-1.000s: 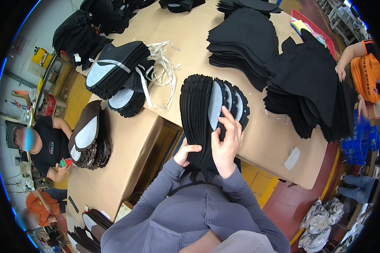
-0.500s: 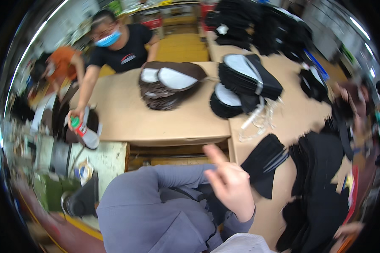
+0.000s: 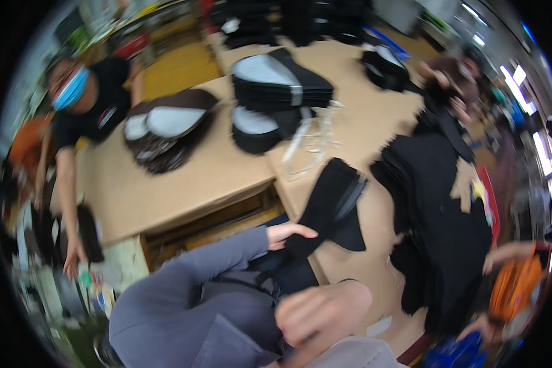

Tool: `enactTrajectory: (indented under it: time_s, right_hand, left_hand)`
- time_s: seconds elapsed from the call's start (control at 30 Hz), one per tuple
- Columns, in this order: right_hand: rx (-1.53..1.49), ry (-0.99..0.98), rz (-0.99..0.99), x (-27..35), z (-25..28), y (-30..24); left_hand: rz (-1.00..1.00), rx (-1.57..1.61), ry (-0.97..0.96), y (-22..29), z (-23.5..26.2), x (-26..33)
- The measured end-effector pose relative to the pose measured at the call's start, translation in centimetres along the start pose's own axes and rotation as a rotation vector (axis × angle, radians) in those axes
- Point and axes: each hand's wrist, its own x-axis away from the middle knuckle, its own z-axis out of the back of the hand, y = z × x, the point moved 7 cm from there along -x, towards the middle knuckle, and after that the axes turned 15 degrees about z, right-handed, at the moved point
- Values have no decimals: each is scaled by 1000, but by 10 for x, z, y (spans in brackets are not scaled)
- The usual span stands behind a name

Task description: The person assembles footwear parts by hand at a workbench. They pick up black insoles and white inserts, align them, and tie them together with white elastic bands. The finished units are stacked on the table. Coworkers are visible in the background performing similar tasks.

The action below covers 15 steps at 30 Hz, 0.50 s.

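My left hand (image 3: 283,234) grips the near end of a black fabric stack (image 3: 331,202), its thumb lying on top and the other fingers hidden beneath. The stack lies on the paper-covered table (image 3: 365,270) and reaches over its near edge. Nearer to me, my right hand (image 3: 322,314) is in front of my lap, bent at the wrist and smeared by motion. Its fingers look curled, but whether anything is in them I cannot make out. To its right is a larger pile of black cut fabric (image 3: 438,227) on the table.
Brown pieces with white patches (image 3: 172,126) and black pieces with white patches (image 3: 276,86) lie in bundles farther back. Beside them are loose white strips (image 3: 313,141). At left, a masked co-worker (image 3: 95,110) reaches toward a green-topped bottle (image 3: 86,278). Another person handles an orange bundle (image 3: 512,282) at right.
The view has swung right. My left hand has come into sight on the black fabric, while my right hand has lowered toward me. The co-worker's hand has let go of the bottle.
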Motion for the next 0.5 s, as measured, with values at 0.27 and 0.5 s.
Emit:
enactTrajectory:
  time_s: [0.27,0.5]
  right_hand:
    - [936,1230,-413,183,59,-60]
    - [1112,1680,-849,212,18,-8]
  left_hand:
    - [114,-107,-78,-6,-4,-13]
    - [-136,-397,-107,-11,-39,-11]
